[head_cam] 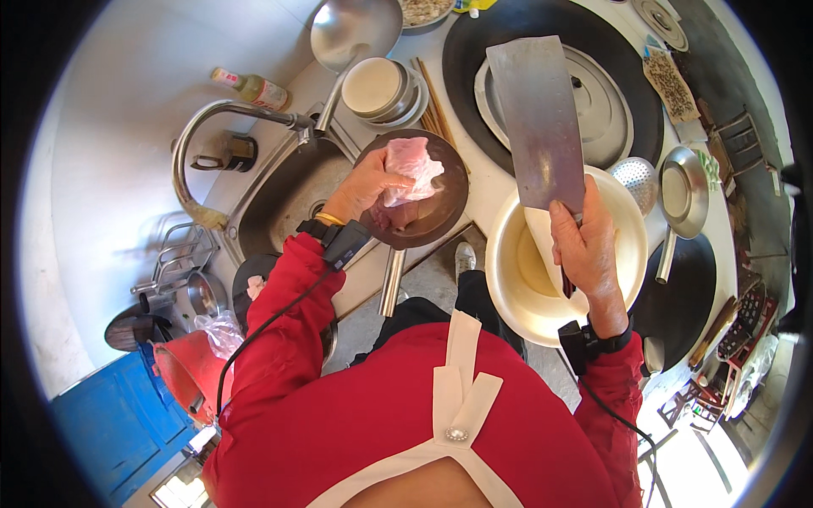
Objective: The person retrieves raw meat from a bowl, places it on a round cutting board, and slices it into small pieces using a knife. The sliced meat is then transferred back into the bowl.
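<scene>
A pale pink piece of raw meat (413,168) is in my left hand (363,190), held over a dark metal pan or ladle (448,190) with a steel handle. Darker red meat (397,217) lies inside that pan, beneath my fingers. My right hand (587,244) grips the handle of a cleaver (540,120), its broad blade pointing away from me. Under the cleaver and my right hand stands a large cream-coloured basin (508,279); its contents are partly hidden.
A steel sink (286,190) with a curved tap (190,152) is at the left. Stacked bowls (375,89), chopsticks (438,111) and a large ladle (352,32) lie beyond the pan. A lidded wok (463,70) is at the far right, near a perforated skimmer (635,181).
</scene>
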Action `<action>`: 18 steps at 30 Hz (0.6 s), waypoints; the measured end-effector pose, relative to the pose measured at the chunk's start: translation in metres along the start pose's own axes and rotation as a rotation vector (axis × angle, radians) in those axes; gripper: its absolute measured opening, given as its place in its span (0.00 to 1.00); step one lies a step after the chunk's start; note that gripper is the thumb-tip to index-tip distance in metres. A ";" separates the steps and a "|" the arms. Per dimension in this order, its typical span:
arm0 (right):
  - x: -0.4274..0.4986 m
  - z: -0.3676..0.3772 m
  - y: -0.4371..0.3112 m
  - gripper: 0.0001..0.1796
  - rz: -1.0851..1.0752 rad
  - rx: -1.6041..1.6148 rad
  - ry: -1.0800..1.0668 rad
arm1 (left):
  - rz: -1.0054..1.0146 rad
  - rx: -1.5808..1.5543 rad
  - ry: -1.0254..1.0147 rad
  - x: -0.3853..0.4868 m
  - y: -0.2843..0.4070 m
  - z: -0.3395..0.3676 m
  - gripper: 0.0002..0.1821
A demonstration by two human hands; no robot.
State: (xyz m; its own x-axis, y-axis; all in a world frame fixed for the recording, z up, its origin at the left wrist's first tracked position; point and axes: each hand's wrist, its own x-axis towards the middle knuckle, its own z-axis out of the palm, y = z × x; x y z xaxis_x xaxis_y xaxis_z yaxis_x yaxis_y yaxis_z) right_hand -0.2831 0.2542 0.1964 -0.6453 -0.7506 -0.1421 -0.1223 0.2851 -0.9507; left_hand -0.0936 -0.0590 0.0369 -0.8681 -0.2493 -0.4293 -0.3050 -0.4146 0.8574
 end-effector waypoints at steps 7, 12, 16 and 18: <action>-0.003 0.018 0.012 0.09 -0.041 -0.040 -0.037 | 0.074 -0.417 -0.030 -0.040 0.009 -0.002 0.29; -0.009 0.037 0.022 0.09 -0.018 -0.097 -0.084 | 0.156 -0.435 0.062 -0.054 0.009 0.004 0.19; -0.021 0.061 0.020 0.09 0.002 -0.110 -0.134 | 0.256 -0.365 0.128 -0.079 0.009 0.003 0.16; -0.031 0.079 0.014 0.10 0.053 -0.117 -0.176 | 0.358 -0.260 0.122 -0.105 0.011 -0.007 0.19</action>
State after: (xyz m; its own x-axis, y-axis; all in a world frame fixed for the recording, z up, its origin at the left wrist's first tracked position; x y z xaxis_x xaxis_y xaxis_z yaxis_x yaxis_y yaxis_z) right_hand -0.2054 0.2341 0.1658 -0.5125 -0.8224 -0.2470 -0.1846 0.3864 -0.9037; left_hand -0.0030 -0.0429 0.0893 -0.8438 -0.5115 -0.1627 0.1276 -0.4855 0.8649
